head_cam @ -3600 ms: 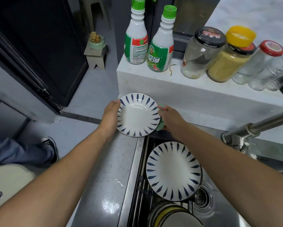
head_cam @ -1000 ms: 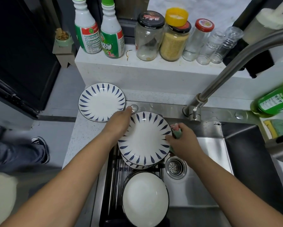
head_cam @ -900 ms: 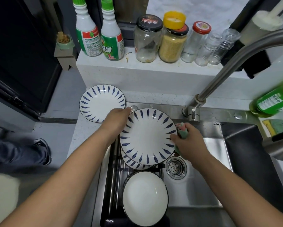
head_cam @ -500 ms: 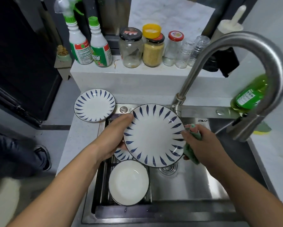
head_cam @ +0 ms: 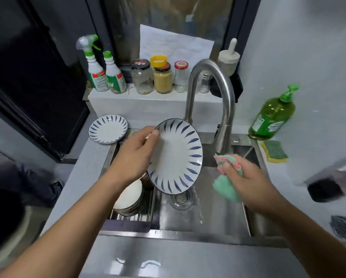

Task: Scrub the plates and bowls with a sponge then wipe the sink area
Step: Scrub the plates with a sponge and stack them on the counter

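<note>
My left hand (head_cam: 135, 157) grips the left rim of a white plate with blue dashes (head_cam: 178, 157), holding it tilted over the steel sink (head_cam: 218, 213). To the plate's right, my right hand (head_cam: 246, 181) holds a bunched green and pink sponge cloth (head_cam: 226, 183) under the tap's spout, apart from the plate. A second blue-dashed plate (head_cam: 108, 132) lies flat on the counter at the sink's back left corner. A stack of white bowls (head_cam: 131, 197) sits on the rack in the sink's left side, partly hidden by my left arm.
The curved steel tap (head_cam: 218, 101) rises behind the sink. Spray bottles (head_cam: 104, 75) and jars (head_cam: 162, 77) line the back ledge. A green soap bottle (head_cam: 272, 115) and a green-yellow scouring pad (head_cam: 275, 151) stand at the right. The drain (head_cam: 182, 198) shows below the plate.
The plate has been lifted higher and tilted more upright. My right hand has come off its rim and moved right, under the spout, with the cloth.
</note>
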